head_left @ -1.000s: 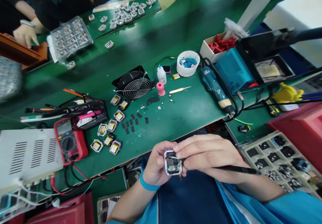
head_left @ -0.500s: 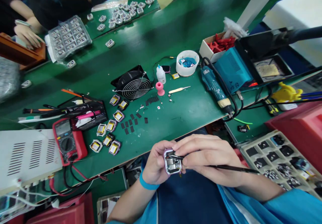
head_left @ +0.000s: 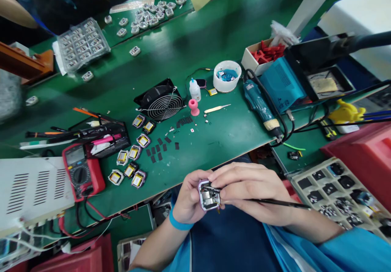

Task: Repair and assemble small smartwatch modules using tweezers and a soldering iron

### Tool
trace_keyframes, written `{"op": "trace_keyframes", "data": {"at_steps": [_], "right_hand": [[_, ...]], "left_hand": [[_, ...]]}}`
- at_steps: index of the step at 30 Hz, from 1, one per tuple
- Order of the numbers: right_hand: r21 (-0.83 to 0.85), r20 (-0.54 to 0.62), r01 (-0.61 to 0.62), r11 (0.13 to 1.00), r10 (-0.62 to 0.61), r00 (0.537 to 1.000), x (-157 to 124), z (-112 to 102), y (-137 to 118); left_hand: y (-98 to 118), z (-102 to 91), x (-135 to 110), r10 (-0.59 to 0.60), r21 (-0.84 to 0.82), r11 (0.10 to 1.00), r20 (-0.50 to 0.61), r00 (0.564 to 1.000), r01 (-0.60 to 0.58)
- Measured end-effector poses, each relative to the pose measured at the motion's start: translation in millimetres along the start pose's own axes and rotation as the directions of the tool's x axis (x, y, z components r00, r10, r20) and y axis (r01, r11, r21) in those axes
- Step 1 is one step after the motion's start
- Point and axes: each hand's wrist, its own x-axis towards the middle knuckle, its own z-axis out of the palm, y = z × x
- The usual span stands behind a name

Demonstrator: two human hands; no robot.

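My left hand [head_left: 192, 194] holds a small opened smartwatch case [head_left: 210, 200] by its sides, just off the table's front edge. The case is whitish-purple, with metal parts and a circuit board showing inside. My right hand [head_left: 253, 190] grips slim black tweezers [head_left: 281, 203], whose tips reach into the upper part of the case; their exact contact is too small to make out. Right-hand fingers also rest against the case's right edge. Beyond my hands, on the green table, lie several similar watch cases with yellow batteries [head_left: 134, 152] and small black pads [head_left: 159, 149].
A fan [head_left: 160, 100], a white bottle [head_left: 194, 90], a pink stand [head_left: 193, 107] and a round white tub [head_left: 227, 76] stand ahead. An electric screwdriver [head_left: 259, 109] and blue station [head_left: 279, 84] are right, a red multimeter [head_left: 81, 172] left. Co-workers sit across, beside a tray of parts [head_left: 84, 45].
The tweezers have shifted slightly inside the case, while both hands stay almost in place. At the far left, a co-worker's hand has withdrawn from the wooden stand.
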Motion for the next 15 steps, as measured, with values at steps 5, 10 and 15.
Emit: {"op": "trace_keyframes", "data": {"at_steps": [5, 10, 15], "right_hand": [[-0.022, 0.020, -0.024, 0.999, 0.025, 0.999, -0.7, -0.3, -0.4], [-0.012, 0.043, -0.035, 0.999, 0.035, 0.998, -0.5, -1.4, -0.6], [-0.009, 0.027, -0.035, 0.999, 0.035, 0.999, -1.7, 0.2, 1.7]], "left_hand": [[-0.6, -1.9, 0.3, 0.005, -0.007, 1.000, 0.008, 1.000, -0.005], [-0.5, -4.4, 1.7, 0.000, 0.003, 1.000, 0.014, 1.000, 0.000], [-2.2, -6.7, 1.1, 0.008, 0.006, 1.000, 0.007, 1.000, -0.008]]}}
